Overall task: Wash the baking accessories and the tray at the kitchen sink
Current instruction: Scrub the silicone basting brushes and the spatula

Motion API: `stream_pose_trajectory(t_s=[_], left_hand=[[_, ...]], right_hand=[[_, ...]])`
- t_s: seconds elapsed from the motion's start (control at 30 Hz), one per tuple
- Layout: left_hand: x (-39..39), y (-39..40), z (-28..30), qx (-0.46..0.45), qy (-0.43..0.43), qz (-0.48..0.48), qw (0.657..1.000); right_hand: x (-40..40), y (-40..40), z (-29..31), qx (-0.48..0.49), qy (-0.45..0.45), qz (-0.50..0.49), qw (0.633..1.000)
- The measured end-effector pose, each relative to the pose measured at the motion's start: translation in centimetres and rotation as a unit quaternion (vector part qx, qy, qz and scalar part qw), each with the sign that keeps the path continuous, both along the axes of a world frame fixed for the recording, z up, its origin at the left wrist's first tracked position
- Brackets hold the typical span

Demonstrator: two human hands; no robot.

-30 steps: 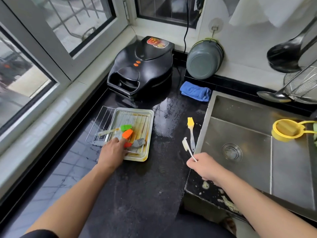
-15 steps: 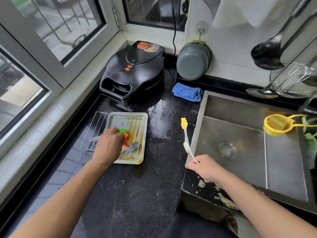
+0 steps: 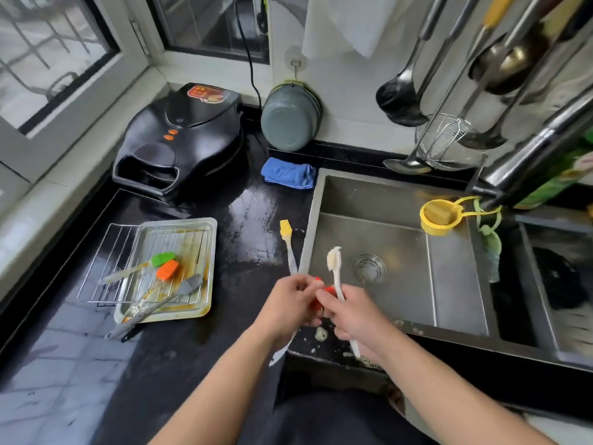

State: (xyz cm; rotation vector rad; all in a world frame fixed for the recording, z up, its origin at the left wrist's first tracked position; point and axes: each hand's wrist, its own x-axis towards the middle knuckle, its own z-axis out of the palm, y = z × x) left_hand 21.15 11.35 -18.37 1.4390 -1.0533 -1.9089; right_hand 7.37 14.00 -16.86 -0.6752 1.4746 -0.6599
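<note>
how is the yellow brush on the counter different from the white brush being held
The yellow brush lies flat on the wet black counter beside the sink, touched by no hand; the white brush is gripped in the right hand, head raised over the sink edge. The yellow brush's head is bright yellow; the white brush's head is pale cream. Both are slim, with pale handles and heads pointing away from the person.

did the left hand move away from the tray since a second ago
Yes. The left hand has left the tray and moved right to the sink edge, where it meets the right hand, holding a red brush.
</note>
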Motion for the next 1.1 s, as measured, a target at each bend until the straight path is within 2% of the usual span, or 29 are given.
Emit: stream_pose_trajectory(t_s=[0.1,0.2,0.23,0.3,0.37,0.4,0.5,0.6,0.7,0.83,0.97,1.1], left_hand=[[-1.0,1.0,-1.1,0.031,0.037,-0.024,0.999],[-0.2,1.9,-2.2,0.014,0.018,-0.123,0.992],[-0.1,2.2,-2.5,0.015,0.013,-0.127,0.992],[-0.3,2.5,-2.8,0.037,0.019,-0.085,0.996],[-0.6,2.7,-2.9,0.071,0.052,-0.043,0.995],[-0.7,2.7,-2.9,0.087,0.078,-0.028,0.993],[-1.1,2.8,-2.9,0.102,0.132,-0.002,0.986],[-1.3,2.8,-2.7,0.113,0.166,0.018,0.979],[-1.0,2.8,-2.4,0.131,0.177,0.038,0.975],[-0.4,2.9,-2.5,0.136,0.178,0.059,0.973],[-0.4,2.6,-2.1,0.134,0.185,0.054,0.972],[-0.8,2.3,-1.8,0.132,0.177,0.037,0.975]], right_hand=[[-2.0,0.9,-0.9,0.016,-0.012,-0.066,0.998],[-3.4,1.9,-1.7,0.015,0.005,-0.067,0.998],[-3.6,2.0,-1.8,0.004,0.041,-0.042,0.998],[-4.2,2.6,-1.5,-0.038,0.192,0.043,0.98],[-5.1,3.6,-1.2,-0.103,0.347,0.14,0.921],[-5.4,4.3,-0.9,-0.153,0.397,0.193,0.884],[-5.4,5.6,-1.1,-0.304,0.453,0.319,0.775],[-5.9,4.4,-1.9,-0.319,0.532,0.283,0.732],[-5.6,4.4,-1.7,-0.319,0.556,0.279,0.715],[-6.1,4.7,-0.9,-0.347,0.516,0.223,0.751],[-5.2,4.9,-1.3,-0.371,0.511,0.284,0.722],[-5.2,4.3,-1.6,-0.349,0.506,0.263,0.744]])
